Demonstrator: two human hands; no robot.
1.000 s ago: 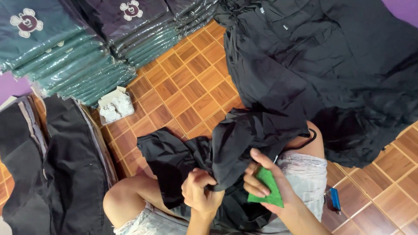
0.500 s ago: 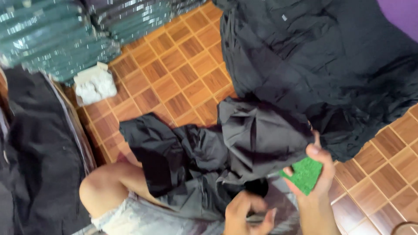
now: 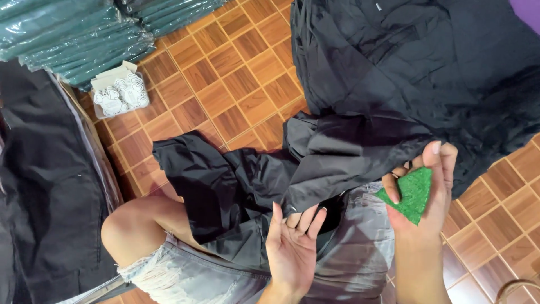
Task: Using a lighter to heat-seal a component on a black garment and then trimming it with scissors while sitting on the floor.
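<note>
Right hand grip: fingers closed on green scrubby patch and edge of black garment | left hand grip: palm-up, open, fingertips touching garment's lower edge | garment: draped over lap and tiled floor | black clothes pile beyond.

Black garment, green pad, brown parquet-patterned floor, teal packs

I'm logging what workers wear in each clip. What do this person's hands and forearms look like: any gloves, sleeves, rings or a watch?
Both are bare: the left hand and right hand show no gloves, rings or watch, and no sleeve reaches either forearm. Fingernails are short and unpainted.
</note>
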